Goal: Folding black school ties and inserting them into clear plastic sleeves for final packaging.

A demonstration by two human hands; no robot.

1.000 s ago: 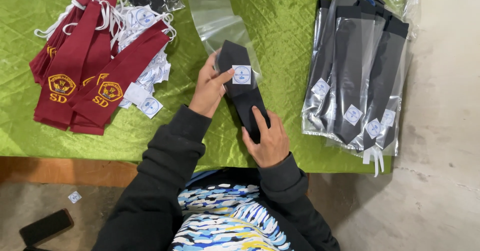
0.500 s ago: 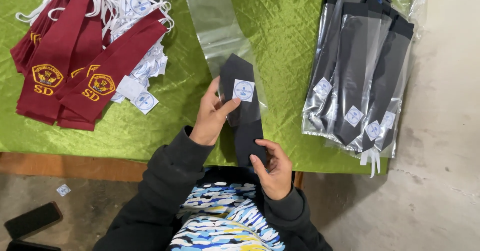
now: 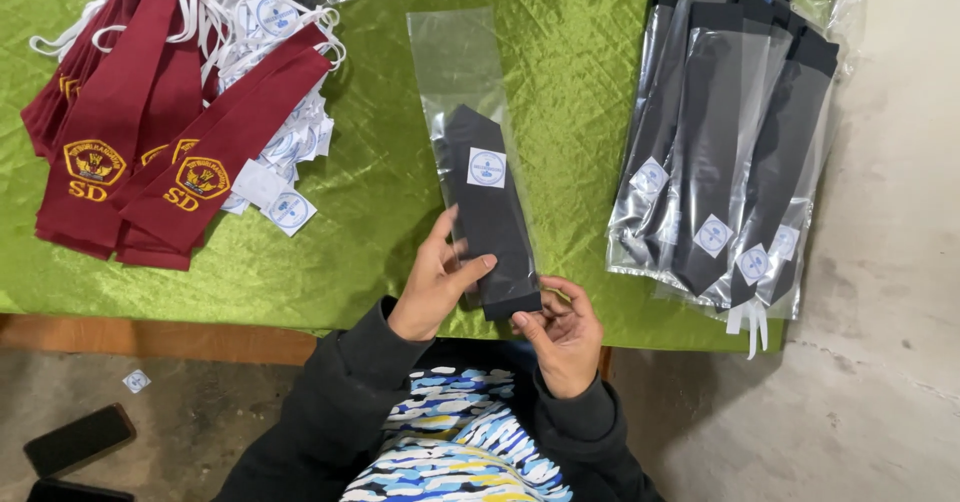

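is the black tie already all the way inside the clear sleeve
No: the black tie sits mostly inside the clear sleeve, but its wide end sticks out at the bottom, held by the left hand and right hand.

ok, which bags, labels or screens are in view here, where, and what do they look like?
Clear bag: centre, long, around the dark tie held by left hand and right hand.
Round-print white label: square, on that tie.
Bagged dark ties: right, fanned, white labels.
Loose white labels: left, by maroon ties.
Phone: floor, bottom left, black screen.
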